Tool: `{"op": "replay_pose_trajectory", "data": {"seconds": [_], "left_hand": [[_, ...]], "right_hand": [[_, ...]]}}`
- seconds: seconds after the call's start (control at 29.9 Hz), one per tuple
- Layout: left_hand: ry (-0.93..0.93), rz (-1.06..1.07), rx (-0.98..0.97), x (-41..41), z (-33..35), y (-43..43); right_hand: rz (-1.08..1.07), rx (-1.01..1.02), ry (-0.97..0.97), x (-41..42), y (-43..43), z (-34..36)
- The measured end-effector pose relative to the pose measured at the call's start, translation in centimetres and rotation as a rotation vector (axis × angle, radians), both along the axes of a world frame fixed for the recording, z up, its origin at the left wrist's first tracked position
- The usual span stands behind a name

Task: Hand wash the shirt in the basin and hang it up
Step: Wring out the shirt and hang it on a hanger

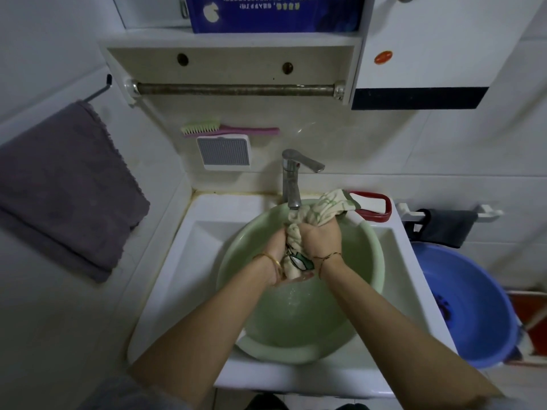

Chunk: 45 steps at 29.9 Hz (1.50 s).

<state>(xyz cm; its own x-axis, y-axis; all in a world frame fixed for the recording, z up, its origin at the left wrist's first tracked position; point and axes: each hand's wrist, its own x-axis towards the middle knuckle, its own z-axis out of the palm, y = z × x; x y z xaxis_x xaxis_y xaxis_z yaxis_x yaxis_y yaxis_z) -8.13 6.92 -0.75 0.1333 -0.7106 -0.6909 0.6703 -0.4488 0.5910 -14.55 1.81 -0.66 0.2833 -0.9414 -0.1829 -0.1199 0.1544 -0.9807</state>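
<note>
Wringing seems the step in hand: the left hand (274, 252) and right hand (323, 238) both clench the twisted shirt (294, 232) just above the green basin (377, 261), and the sodden cloth, probably heavy, limp and slippery, is best gripped along its bunched middle.

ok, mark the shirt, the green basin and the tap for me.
shirt (325, 207): head view, on its bunched upper part.
green basin (362, 253): head view, on its right inner wall.
tap (291, 183): head view, on its upright body.
</note>
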Motion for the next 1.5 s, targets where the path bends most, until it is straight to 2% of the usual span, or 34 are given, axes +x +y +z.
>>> {"op": "replay_pose_trajectory", "data": {"seconds": [0.03,0.1,0.13,0.2,0.23,0.27,0.33,0.37,0.47,0.53,0.57,0.6,0.67,0.7,0.74,0.77,0.8,0.84,0.87,0.94,1.0,1.07,1.14,1.24,1.3,1.4,1.5], "left_hand": [[-0.069,-0.056,0.033,0.7,-0.3,0.2],[-0.154,-0.129,0.073,2.1,-0.4,1.1],[-0.157,-0.103,0.040,2.7,-0.7,1.3],[-0.239,0.025,-0.072,3.7,-1.3,1.6],[-0.399,0.050,-0.136,4.1,-1.8,1.9],[-0.663,0.028,-0.199,4.6,-2.7,2.1],[-1.238,-0.192,-0.320,5.2,-4.6,2.3],[-1.434,-0.286,-0.366,4.9,-4.7,2.2],[-1.775,-0.349,-0.491,3.7,-3.6,1.4],[-1.803,-0.272,-0.544,3.8,-2.0,0.7],[-1.777,-0.257,-0.574,4.2,-1.4,0.5],[-1.760,-0.285,-0.606,4.8,-0.9,0.4],[-1.742,-0.447,-0.653,5.7,0.0,0.2],[-1.733,-0.543,-0.653,6.0,0.1,-0.1],[-1.723,-0.621,-0.638,6.2,0.4,-0.2],[-1.715,-0.679,-0.608,6.3,0.4,-0.4],[-1.714,-0.732,-0.583,6.3,0.4,-0.6],[-1.723,-0.779,-0.582,6.3,0.3,-0.8],[-1.741,-0.825,-0.594,6.2,0.1,-0.9],[-1.807,-0.862,-0.608,6.1,0.2,-1.0],[-1.892,-0.838,-0.568,6.2,0.5,-1.1],[-1.975,-0.757,-0.599,6.4,0.6,-1.4],[-1.974,-0.707,-0.636,6.6,1.3,-1.7],[-1.890,-0.696,-0.569,6.7,2.7,-1.7],[-1.915,-0.668,-0.520,7.1,3.2,-1.6],[-2.029,-0.564,-0.489,7.7,3.9,-1.3],[-2.302,-0.488,-0.556,8.4,4.5,-1.4]], "right_hand": [[0.006,0.059,-0.073,-0.2,-0.5,0.0],[0.017,0.313,-0.196,-1.0,-1.5,0.3],[0.043,0.474,-0.231,-1.5,-1.8,0.7],[0.139,0.663,-0.279,-2.5,-2.1,1.4],[0.158,0.717,-0.334,-2.6,-2.4,1.6],[0.166,0.753,-0.377,-2.7,-2.7,1.8],[0.179,0.779,-0.410,-2.8,-2.8,2.6],[0.208,0.802,-0.448,-2.9,-2.5,3.4],[0.334,0.672,-0.428,-3.9,-0.9,5.0],[0.395,0.688,-0.562,-5.5,-0.8,3.6],[0.341,0.694,-0.498,-6.1,-1.2,2.8],[0.406,0.751,-0.497,-6.3,-1.5,1.5],[0.548,0.715,-0.543,-7.0,-2.5,-0.9],[0.497,0.671,-0.557,-7.4,-2.6,-1.1],[0.473,0.598,-0.470,-7.2,-3.0,-1.3],[0.463,0.681,-0.540,-7.0,-3.1,-1.0],[0.450,0.725,-0.508,-6.7,-3.5,-1.0],[0.430,0.682,-0.393,-6.4,-4.0,-0.6],[0.491,0.584,-0.194,-5.5,-4.3,-0.2],[0.543,0.575,0.035,-3.9,-4.4,1.4],[0.724,0.652,0.087,-3.2,-3.9,2.1],[0.855,0.604,0.044,-3.6,-3.2,2.5],[0.900,0.666,-0.096,-3.7,-3.5,1.5],[0.902,0.714,-0.144,-4.5,-3.8,0.4],[0.838,0.754,-0.132,-5.1,-4.0,-0.4],[0.800,0.762,0.053,-5.1,-4.5,-1.9],[0.851,0.810,0.258,-4.8,-4.5,-2.3]]}}
